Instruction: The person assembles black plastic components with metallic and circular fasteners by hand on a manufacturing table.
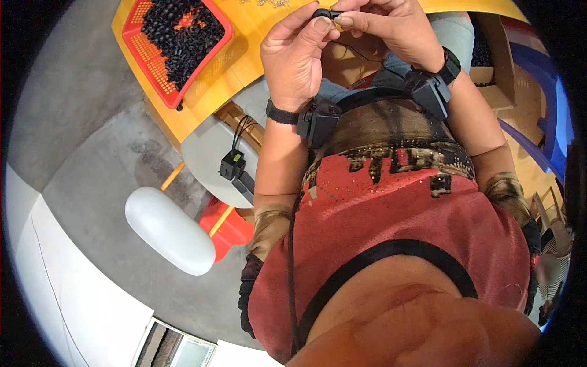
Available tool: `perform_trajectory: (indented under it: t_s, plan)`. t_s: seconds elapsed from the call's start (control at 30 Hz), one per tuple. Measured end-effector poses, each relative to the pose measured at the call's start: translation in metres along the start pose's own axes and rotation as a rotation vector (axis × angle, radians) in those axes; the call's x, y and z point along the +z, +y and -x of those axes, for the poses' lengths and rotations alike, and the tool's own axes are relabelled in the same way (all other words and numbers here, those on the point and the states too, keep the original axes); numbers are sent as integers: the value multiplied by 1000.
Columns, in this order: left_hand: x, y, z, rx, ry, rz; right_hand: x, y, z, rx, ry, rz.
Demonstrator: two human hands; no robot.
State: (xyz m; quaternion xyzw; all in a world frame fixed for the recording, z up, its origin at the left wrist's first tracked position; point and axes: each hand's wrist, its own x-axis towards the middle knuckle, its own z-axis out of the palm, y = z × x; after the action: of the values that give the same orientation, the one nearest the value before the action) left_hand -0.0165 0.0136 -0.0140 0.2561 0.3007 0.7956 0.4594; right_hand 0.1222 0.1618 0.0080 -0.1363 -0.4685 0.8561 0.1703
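Observation:
At the top of the view, both my hands come together over the yellow table's edge. My left hand (296, 61) is closed, its thumb and fingers pinching a small black rounded plastic piece (323, 13). From the other side, my right hand (391, 30) grips the same piece's end with thumb and fingertips. Whether it is one part or two joined parts, I cannot tell. Left of my hands, a red plastic basket (227, 32) holds many small black parts (183, 37).
The yellow table (244, 58) bears small shiny metal bits (272, 2) near its far edge. A grey-white stool seat (205, 156) and a long white rounded cushion (171, 229) are at the left. To the right are a cardboard box (498, 92) and a blue plastic chair (550, 92).

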Motion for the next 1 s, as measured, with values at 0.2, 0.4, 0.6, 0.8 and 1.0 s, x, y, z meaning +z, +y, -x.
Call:
perform_trajectory:
  t_s: [0.2, 0.4, 0.6, 0.8, 1.0]
  plan:
    - [13, 10, 5, -126, 238, -58, 4, 1, 0, -56, -6, 36]
    - [10, 9, 7, -129, 238, -38, 0, 6, -2, -15, -32, -81]
    - [9, 8, 7, -129, 224, -19, -2, 8, -3, 50, -60, -237]
    - [14, 9, 5, -141, 233, -1, -1, 7, -1, 73, -12, -257]
    - [11, 7, 4, -150, 258, 103, -5, 10, -3, 64, 4, -283]
